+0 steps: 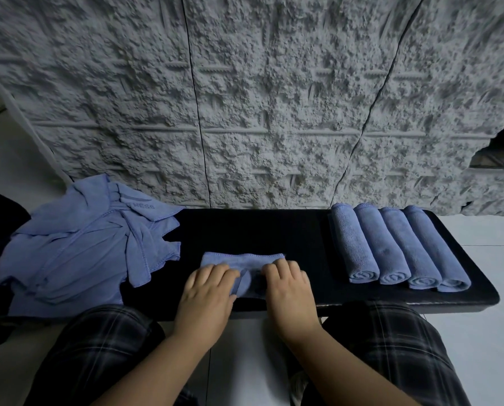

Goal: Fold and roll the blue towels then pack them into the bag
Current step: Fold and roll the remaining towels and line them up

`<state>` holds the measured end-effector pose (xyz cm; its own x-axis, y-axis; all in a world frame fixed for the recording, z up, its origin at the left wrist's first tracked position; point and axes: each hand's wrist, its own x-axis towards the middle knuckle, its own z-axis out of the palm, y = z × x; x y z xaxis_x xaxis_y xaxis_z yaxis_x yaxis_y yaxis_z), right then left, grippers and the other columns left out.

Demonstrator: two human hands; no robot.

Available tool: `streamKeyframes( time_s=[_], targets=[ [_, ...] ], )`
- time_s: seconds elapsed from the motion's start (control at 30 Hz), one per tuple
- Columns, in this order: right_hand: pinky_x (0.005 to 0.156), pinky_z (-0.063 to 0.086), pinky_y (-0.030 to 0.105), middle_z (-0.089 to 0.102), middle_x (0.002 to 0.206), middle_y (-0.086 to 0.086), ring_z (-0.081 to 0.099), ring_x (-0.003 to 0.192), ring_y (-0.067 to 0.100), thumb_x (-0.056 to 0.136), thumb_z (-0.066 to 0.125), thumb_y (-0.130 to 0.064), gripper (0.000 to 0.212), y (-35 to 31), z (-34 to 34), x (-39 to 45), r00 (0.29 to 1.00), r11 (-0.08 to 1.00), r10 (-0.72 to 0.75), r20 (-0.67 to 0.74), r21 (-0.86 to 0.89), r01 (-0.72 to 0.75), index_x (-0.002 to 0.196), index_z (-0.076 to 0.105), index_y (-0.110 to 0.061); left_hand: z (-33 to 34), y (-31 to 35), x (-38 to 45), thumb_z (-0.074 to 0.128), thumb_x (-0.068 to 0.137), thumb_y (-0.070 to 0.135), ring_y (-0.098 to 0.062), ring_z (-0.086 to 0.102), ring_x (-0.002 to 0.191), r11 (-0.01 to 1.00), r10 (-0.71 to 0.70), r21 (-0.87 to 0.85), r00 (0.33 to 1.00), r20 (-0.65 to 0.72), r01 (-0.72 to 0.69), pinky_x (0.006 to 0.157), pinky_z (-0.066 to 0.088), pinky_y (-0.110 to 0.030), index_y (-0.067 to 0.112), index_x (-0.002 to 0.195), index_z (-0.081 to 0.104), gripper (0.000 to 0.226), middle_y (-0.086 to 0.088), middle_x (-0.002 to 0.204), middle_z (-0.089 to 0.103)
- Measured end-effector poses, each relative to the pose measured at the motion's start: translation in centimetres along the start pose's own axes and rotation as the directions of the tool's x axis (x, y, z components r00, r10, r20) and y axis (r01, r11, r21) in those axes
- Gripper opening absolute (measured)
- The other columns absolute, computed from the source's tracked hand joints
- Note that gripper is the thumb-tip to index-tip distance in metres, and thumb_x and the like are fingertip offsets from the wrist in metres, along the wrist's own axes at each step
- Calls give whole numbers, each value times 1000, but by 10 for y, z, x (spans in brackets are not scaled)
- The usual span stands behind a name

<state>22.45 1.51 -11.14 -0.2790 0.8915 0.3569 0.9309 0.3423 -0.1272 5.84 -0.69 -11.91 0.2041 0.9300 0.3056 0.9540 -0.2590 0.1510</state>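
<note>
In the head view, a folded blue towel [242, 263] was observed at lower centre of the frame on a black bench [253, 230]. The left hand [208, 291] and the right hand [288, 287] were both laid on its near end, fingers curled over a partly formed roll. Four rolled towels [397, 247] were noted side by side, touching, at centre right. A heap of unfolded towels [83, 244] was recorded at centre left.
</note>
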Motion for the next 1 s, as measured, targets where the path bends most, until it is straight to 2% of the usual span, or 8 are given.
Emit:
streamKeyframes(
  time_s=[0.17,0.3,0.43,0.53,0.67,0.73,0.87,1.0],
  targets=[
    [69,47,27,58,86,-2,56,79,18,69,51,-35,33,0,0,0,994,992,44,103,114,-56,93,62,-16,5,-5,4,82,63,23,-16,57,96,998,-26,-62,1000,2,26,96,39,-35,27,108,50,55,9,102,59],
    [75,52,33,62,93,-3,62,85,20,59,79,-42,55,10,5,4,974,992,33,223,108,-58,105,60,-18,5,-13,10,74,75,26,-15,48,101,985,-51,-159,996,70,62,75,55,-35,29,115,47,48,8,108,58],
    [94,39,35,59,110,-2,57,101,22,77,70,-40,51,20,-2,10,941,979,6,339,190,-74,122,54,-22,3,-23,16,45,89,49,-23,47,106,977,-58,-190,982,181,92,86,47,-35,33,126,46,40,5,115,56],
    [93,30,31,49,122,-7,44,113,17,86,60,-46,51,26,-9,13,894,950,-11,449,284,-131,132,46,-29,-5,-22,19,4,73,66,-20,43,108,979,-85,-152,946,311,138,89,41,-31,34,133,43,78,8,119,52],
    [93,41,30,44,111,-1,49,105,17,85,66,-38,47,30,-12,13,810,818,-20,586,475,-323,128,52,-25,-13,-18,14,-4,67,68,-17,43,106,975,-116,-135,926,360,175,86,39,-30,38,132,42,85,10,116,53],
    [87,43,26,41,107,0,51,97,15,87,65,-35,42,29,-13,13,779,769,-20,627,508,-389,125,54,-22,-13,-16,11,1,71,66,-19,49,105,984,-121,-85,932,341,159,86,39,-34,39,128,47,78,12,113,55],
    [80,39,22,40,105,0,50,91,13,91,60,-37,38,29,-12,17,764,780,-5,646,480,-401,125,54,-22,-7,-9,-3,40,85,45,-16,62,93,1000,-21,-16,995,102,23,92,36,-37,31,117,56,39,13,101,65],
    [86,42,25,42,106,1,52,93,15,93,55,-41,37,28,-13,23,751,814,43,659,412,-409,124,54,-22,-4,7,-18,80,59,47,-16,39,128,993,103,36,984,148,-110,106,17,-40,20,135,47,87,5,139,50]
  ],
)
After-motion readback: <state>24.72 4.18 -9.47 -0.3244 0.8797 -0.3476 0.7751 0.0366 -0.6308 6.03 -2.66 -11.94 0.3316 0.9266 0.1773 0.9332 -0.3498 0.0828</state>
